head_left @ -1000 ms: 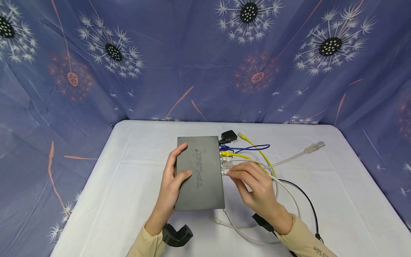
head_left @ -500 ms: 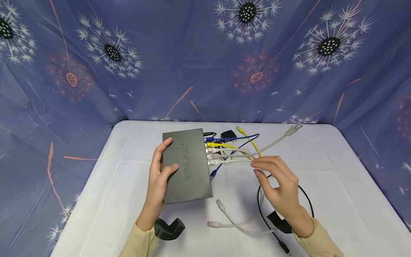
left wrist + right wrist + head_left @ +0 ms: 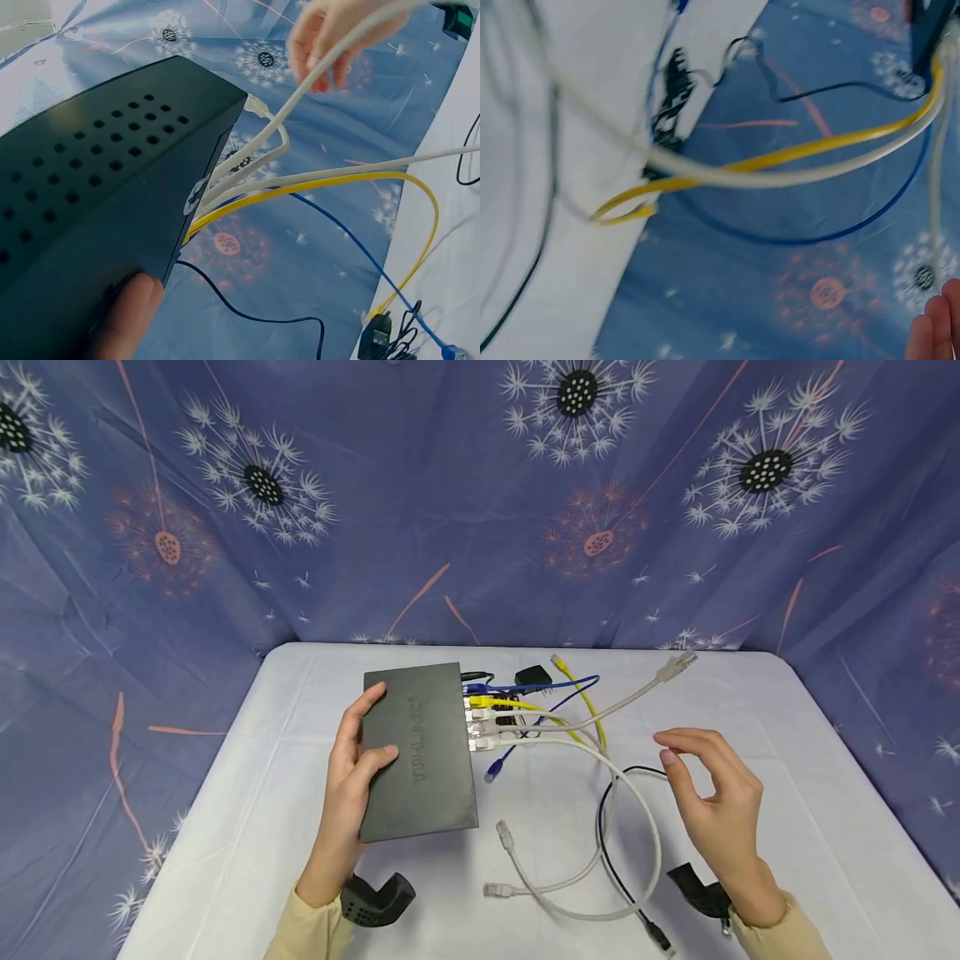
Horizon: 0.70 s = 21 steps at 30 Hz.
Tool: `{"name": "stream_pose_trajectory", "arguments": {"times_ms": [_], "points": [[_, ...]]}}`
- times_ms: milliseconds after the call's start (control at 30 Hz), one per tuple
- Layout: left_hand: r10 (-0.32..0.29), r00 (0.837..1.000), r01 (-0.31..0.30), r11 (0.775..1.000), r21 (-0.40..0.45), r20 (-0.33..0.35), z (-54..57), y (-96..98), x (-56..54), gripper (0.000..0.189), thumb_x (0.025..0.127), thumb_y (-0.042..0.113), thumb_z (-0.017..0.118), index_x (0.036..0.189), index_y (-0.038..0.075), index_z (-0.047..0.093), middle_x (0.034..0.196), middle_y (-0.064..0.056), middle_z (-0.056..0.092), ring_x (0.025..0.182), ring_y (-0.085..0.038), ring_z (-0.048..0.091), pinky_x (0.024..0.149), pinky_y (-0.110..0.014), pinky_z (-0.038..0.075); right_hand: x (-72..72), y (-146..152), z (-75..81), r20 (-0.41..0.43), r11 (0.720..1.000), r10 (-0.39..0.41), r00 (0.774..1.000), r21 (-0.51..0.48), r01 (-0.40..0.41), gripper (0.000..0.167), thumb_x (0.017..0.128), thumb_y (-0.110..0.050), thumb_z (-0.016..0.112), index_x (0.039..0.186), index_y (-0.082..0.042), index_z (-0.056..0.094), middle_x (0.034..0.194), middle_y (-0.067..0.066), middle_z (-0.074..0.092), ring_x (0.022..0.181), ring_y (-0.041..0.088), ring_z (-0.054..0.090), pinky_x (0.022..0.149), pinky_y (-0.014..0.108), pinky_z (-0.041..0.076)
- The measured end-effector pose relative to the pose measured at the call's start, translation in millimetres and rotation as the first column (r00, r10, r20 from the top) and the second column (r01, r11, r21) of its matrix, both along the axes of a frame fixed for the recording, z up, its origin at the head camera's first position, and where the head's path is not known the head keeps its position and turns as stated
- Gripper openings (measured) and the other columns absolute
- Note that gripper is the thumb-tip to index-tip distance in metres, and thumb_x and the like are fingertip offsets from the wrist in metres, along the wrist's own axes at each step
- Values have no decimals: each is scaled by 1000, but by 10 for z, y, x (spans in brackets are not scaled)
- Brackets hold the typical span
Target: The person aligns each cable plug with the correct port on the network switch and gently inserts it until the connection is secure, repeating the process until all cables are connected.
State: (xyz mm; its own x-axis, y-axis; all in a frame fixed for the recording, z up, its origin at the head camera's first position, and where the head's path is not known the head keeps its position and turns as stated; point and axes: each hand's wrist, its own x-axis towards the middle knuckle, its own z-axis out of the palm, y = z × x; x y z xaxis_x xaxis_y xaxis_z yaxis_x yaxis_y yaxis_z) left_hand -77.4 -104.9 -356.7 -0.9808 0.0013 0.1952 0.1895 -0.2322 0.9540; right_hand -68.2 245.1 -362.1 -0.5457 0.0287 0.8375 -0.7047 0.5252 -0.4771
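Observation:
My left hand grips a dark grey TP-LINK network switch by its left side, thumb on top, box tilted above the table. Blue, yellow and several white plugs sit along its right side, beside a thin black power lead. The white network cable plugged in nearest me loops right and back across the table. My right hand hovers to the right, apart from the cables, thumb and forefinger close together with nothing between them. In the left wrist view, cables fan out from the switch.
A black power adapter lies behind the cables on the white table. Loose white plugs rest at the front, and a black cable curves beside them. One grey plug sticks up at the right. A patterned curtain hangs behind.
My right hand has let go of the front white plug and cable and moved right. My left hand has carried the switch left and tilted it slightly.

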Motion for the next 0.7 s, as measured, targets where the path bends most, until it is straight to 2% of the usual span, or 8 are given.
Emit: {"name": "stream_pose_trajectory", "arguments": {"times_ms": [133,300,533,700], "points": [[-14,1000,14,1000,0,7,3,-21,13,63,87,-8,41,146,16,36,145,1,33,121,-22,35,94,-34,32,22,155,-148,71,997,-61,996,44,58,11,84,5,64,92,10,69,89,17,65,87,5,59,81,17,41],[-24,1000,24,1000,-13,7,10,-40,31,64,87,-8,40,146,15,36,145,-1,33,120,-22,35,94,-33,31,30,280,-337,163,989,-105,981,122,86,21,78,13,66,97,4,70,92,14,65,86,2,58,81,14,41],[-37,999,38,999,-26,19,12,-67,60,63,88,-7,41,147,16,36,147,1,31,122,-23,35,94,-33,33,-26,421,-669,294,978,-130,947,196,73,31,74,19,67,99,1,69,94,10,65,85,-1,57,79,10,40],[-39,998,40,998,-37,39,12,-68,72,63,88,-6,41,147,18,37,148,3,30,123,-21,34,95,-34,31,-113,502,-890,345,978,-70,936,209,-3,35,73,21,67,103,2,68,97,9,65,88,10,60,79,13,43]]}}
